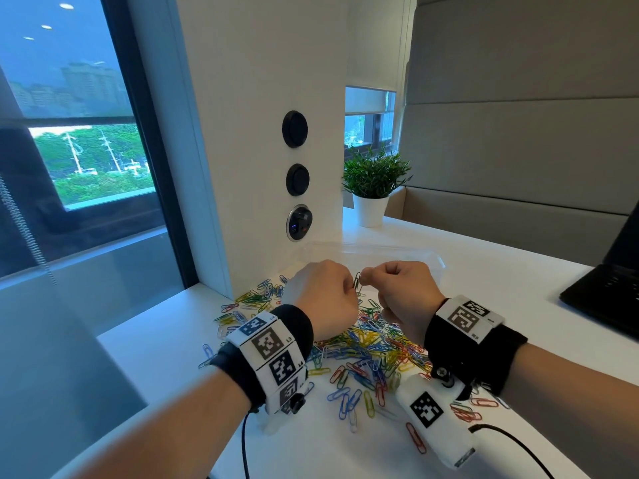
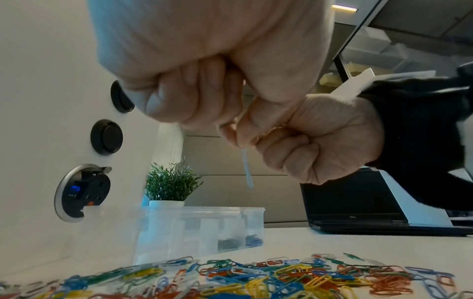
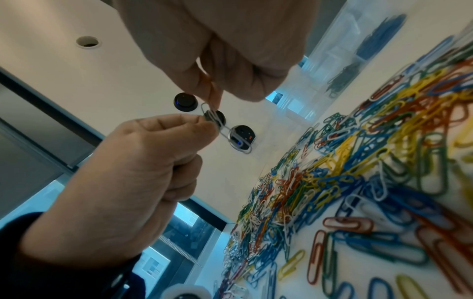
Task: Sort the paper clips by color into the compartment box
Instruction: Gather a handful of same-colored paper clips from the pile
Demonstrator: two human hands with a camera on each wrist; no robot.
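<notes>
2 compartments of the compartment box [image 2: 199,226] hold clips | pile of paper clips [image 1: 363,344] mostly unsorted | my left hand [image 1: 325,299] and right hand [image 1: 404,292] both pinch linked clips [image 3: 213,117], raised above the pile

Raised fists hide most of the clear compartment box [image 1: 428,259] from the head view; its dividers cannot be made out. The pinched clips [image 3: 213,119] blur together, their count and colour unclear. A laptop [image 1: 608,288] runs off the frame's right edge, and the nearest paper clips [image 2: 230,283] smear.
</notes>
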